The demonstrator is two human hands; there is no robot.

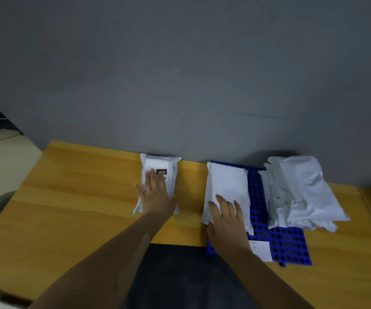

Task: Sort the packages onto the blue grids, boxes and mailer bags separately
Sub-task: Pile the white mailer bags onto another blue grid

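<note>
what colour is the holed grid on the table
The perforated plastic grid is blue; head view.

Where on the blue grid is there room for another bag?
The grid is bare at its near right corner, between paper slip and crumpled bag pile, plus a narrow strip between that pile and the flat bag under the right hand. The far half is crowded.

The wooden table [79, 197] carries two items directly on its top: a labelled white mailer bag [157, 162] at the back edge and, apart to its right, a perforated blue grid [287, 244].
</note>
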